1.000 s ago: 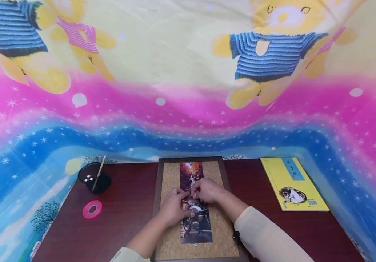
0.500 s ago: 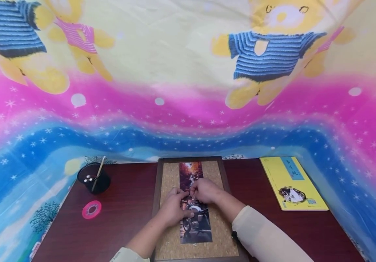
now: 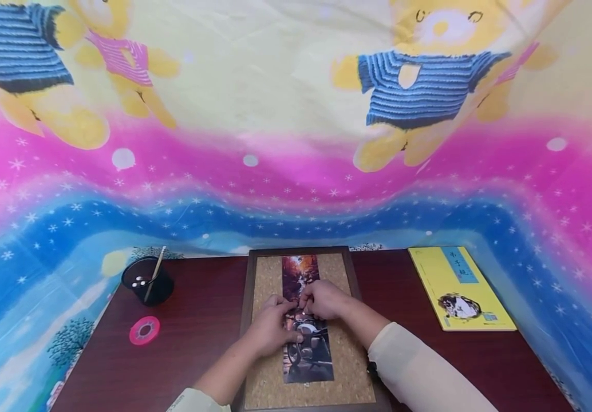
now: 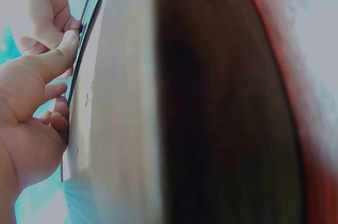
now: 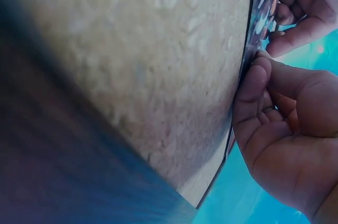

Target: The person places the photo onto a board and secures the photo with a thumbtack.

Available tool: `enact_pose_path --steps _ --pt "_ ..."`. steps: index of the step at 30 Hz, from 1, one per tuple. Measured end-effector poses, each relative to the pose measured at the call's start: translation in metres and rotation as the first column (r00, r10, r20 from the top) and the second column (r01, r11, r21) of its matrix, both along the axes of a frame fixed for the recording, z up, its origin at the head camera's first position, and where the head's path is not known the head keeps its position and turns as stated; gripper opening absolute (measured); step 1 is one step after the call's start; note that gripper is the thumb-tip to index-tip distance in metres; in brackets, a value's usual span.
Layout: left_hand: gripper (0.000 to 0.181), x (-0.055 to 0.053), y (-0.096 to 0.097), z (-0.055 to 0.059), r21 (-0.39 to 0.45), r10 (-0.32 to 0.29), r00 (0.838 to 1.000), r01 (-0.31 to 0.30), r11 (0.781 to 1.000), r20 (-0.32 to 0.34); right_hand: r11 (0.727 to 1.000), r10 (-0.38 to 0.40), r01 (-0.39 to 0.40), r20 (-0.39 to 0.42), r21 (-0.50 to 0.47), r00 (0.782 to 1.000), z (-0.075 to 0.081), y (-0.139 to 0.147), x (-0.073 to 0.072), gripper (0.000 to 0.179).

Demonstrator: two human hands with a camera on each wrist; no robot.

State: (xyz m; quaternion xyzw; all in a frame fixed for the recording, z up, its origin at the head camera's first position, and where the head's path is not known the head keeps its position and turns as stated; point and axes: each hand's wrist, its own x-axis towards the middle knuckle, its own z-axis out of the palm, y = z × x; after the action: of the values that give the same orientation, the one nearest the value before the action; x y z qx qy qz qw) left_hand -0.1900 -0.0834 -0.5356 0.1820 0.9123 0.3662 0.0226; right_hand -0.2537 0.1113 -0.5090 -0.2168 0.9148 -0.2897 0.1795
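A tall picture strip [image 3: 310,357], orange at its top and dark below, lies on the wood-framed cork board [image 3: 268,274]. My left hand [image 3: 270,328] rests on its left side, fingers reaching to the middle and thumb spread lower down. From the right comes my right hand [image 3: 328,300], its thumb and index tip pinched together right at the picture's surface. Whatever is between those fingertips is hidden. In the right wrist view, the curled fingers of the right hand [image 5: 288,145] lie beside the board's edge, close below the left fingertips.
On the dark red table [image 3: 200,355], a black pen cup [image 3: 158,292] with a thin stick stands at the left. A pink disc [image 3: 144,330] with a ringed centre lies in front of it. At the right is a yellow book [image 3: 445,286]. A printed curtain [image 3: 296,171] closes off the back and sides.
Both hands stay at the same spot on the picture. The left thumb and the wrists shift very slightly; the board and the other things keep their places.
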Motion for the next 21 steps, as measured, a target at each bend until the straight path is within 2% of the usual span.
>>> enact_pose_path --steps 5,13,17,21 --pt "0.08 0.0 -0.005 0.001 0.014 -0.031 1.0 0.031 0.999 0.004 0.999 0.012 -0.012 -0.005 -0.041 1.0 0.0 0.006 0.0 0.017" --pt "0.081 0.0 -0.015 0.003 0.057 -0.066 0.994 0.061 0.996 0.084 0.997 0.037 -0.041 -0.064 -0.064 0.997 -0.006 0.023 -0.001 0.013" --pt "0.077 0.002 -0.021 0.005 0.067 -0.078 0.994 0.073 0.995 0.075 0.995 0.035 -0.044 -0.088 -0.095 0.996 -0.007 0.035 0.004 0.013" --pt "0.071 0.003 -0.028 0.007 0.06 -0.07 0.997 0.068 0.996 0.037 0.994 0.015 -0.026 -0.098 -0.109 0.995 -0.005 0.048 0.012 0.013"
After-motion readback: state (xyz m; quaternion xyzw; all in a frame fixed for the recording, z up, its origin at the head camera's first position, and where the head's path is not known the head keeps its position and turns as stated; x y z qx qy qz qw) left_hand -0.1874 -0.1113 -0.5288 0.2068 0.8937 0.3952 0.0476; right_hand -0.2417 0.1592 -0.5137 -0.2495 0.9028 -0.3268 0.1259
